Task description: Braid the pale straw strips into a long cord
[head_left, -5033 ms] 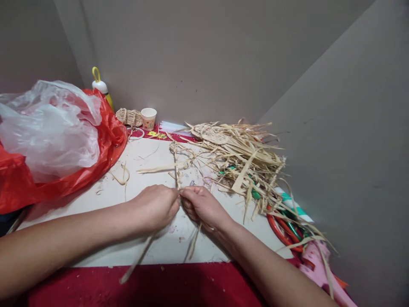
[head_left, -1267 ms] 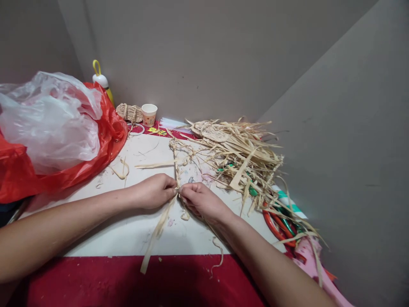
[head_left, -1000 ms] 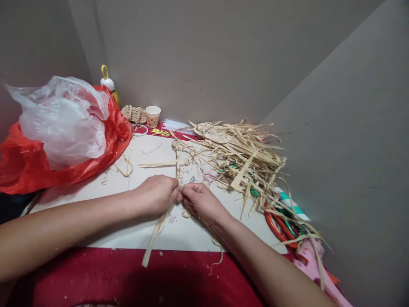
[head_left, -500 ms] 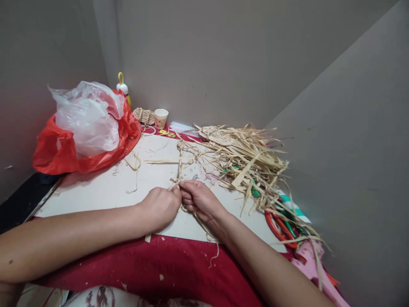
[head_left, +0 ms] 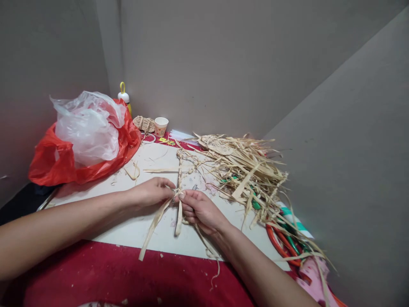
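Holding on the counter, right hand [head_left: 204,211]: thumb and fingers closed in a pinching grip on the slender, knotted cord of pale dried fibre [head_left: 179,172], at its near knotted part, probably to steady the crossing strands. Left hand [head_left: 150,191]: grip partly open beside the same knot, index finger raised; whether its fingertips touched a strand could not be told. Cord: lay lengthwise away from the person, far end on the flat white sheet [head_left: 124,230], perhaps so that its length was supported and straight. Two flat, pale loose strips, one long [head_left: 153,230], one short [head_left: 179,219], hung toward the near edge, apparently left free of the fingers. Heap of dry, straw-coloured strips [head_left: 258,170]: right of the cord, seemingly within easy reach, an oval woven straw piece [head_left: 215,144] on its far side. White paper cup with printed pattern [head_left: 161,126]: upright at the back, probably out of the way. Crumpled translucent white plastic bag [head_left: 89,132]: in a red plastic bag [head_left: 51,153], to the left. Counter: deep red covering [head_left: 121,273] beneath the sheet.
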`<state>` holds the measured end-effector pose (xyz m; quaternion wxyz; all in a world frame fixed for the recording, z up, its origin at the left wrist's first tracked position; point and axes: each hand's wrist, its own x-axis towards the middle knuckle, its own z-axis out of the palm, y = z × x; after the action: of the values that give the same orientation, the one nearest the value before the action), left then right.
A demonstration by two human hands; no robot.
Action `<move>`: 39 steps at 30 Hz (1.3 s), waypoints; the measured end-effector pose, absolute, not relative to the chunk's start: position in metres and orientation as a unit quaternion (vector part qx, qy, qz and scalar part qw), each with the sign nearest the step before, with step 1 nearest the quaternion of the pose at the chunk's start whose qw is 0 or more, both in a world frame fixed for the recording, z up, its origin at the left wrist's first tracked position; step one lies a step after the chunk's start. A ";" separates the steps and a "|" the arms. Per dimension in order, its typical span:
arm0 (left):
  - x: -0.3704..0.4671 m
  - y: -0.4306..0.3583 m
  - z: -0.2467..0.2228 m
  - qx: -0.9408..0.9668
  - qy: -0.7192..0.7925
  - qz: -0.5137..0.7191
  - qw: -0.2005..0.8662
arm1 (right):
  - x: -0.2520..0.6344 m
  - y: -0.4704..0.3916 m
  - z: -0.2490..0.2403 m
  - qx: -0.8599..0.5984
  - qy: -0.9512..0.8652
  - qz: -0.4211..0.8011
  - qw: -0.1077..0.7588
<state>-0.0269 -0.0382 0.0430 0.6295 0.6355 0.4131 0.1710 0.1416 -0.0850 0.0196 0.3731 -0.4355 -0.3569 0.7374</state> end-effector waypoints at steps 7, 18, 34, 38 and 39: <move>-0.010 -0.036 0.028 0.595 0.373 0.122 0.702 | 0.150 -0.081 0.015 -0.447 -0.407 0.717 0.346; -0.013 -0.015 0.028 0.595 0.385 0.069 0.702 | 0.155 -0.080 0.016 -0.540 -0.590 0.533 0.276; -0.010 -0.020 0.018 0.636 0.380 0.115 0.662 | 0.163 -0.088 0.040 -0.586 -0.688 0.382 0.195; -0.008 -0.021 0.012 0.642 0.360 0.141 0.662 | 0.147 -0.096 0.036 -0.588 -0.577 0.516 0.236; -0.007 -0.022 0.012 0.639 0.357 0.147 0.665 | 0.142 -0.098 0.034 -0.587 -0.560 0.531 0.243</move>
<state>-0.0071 -0.0218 0.0118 0.6653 0.6393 0.3567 0.1465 0.1424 -0.0981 0.0341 0.2425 -0.5874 -0.5603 0.5312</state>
